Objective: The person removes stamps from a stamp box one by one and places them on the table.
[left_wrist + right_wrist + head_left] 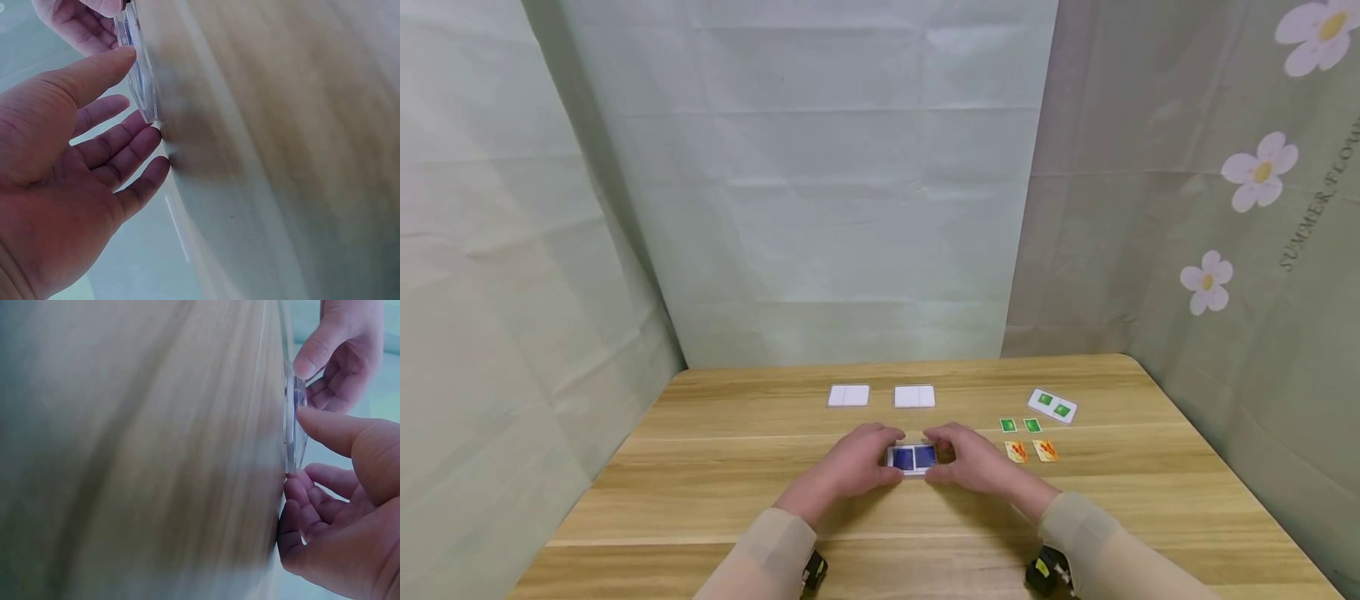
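A flat clear plastic case point(914, 472) with two dark blue squares sits low at the middle of the wooden table. At its left end my left hand point(867, 460) grips it, thumb on the near edge and fingers at the far edge. The right hand point(967, 458) grips the right end in the same way. In the left wrist view the left thumb lies against the case point(147, 94), and the lower fingertips reach the table. From the right wrist, the thumb touches the case point(290, 425) while curled fingers sit by its end.
Two clear cases with white inserts, a left one point(848, 396) and a right one point(914, 397), lie at the back. To the right are a tilted case with two green pictures point(1052, 406), two loose green squares point(1008, 425) and two orange squares point(1016, 452). Curtains point(850, 208) surround the table.
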Motion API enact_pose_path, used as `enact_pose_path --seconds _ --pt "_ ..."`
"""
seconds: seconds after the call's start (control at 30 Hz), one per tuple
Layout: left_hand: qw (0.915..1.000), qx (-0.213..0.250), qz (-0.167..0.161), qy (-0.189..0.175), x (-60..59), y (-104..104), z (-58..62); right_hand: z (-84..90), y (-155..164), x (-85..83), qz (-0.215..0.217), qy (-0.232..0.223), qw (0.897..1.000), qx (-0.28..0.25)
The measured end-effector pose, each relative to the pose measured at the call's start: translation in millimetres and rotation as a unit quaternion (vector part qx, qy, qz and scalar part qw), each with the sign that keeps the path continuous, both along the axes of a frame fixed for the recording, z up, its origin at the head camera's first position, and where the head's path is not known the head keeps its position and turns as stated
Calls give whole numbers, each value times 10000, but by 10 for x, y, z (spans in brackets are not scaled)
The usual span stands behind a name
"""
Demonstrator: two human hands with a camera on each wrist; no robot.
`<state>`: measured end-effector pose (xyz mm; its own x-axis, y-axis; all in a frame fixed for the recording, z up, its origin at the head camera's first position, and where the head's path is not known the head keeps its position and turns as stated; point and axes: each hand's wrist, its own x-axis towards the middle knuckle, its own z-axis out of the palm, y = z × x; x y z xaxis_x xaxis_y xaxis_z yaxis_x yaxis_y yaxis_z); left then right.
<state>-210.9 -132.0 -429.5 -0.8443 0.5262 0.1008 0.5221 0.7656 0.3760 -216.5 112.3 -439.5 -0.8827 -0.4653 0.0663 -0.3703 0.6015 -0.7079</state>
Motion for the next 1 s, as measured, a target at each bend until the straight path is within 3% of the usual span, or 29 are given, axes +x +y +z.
enact_pose_path --seconds 0.43,0.67,1.0 --pt "9996 208 -170 111 -30 -67 0 -24 9 -20 191 77 9997 90" --pt "9988 458 144 -38 -30 -206 23 -8 0 -4 79 -10 9999 92" --pt "9976 399 518 216 -78 -511 5 -19 -12 -10 194 142 9993 268"
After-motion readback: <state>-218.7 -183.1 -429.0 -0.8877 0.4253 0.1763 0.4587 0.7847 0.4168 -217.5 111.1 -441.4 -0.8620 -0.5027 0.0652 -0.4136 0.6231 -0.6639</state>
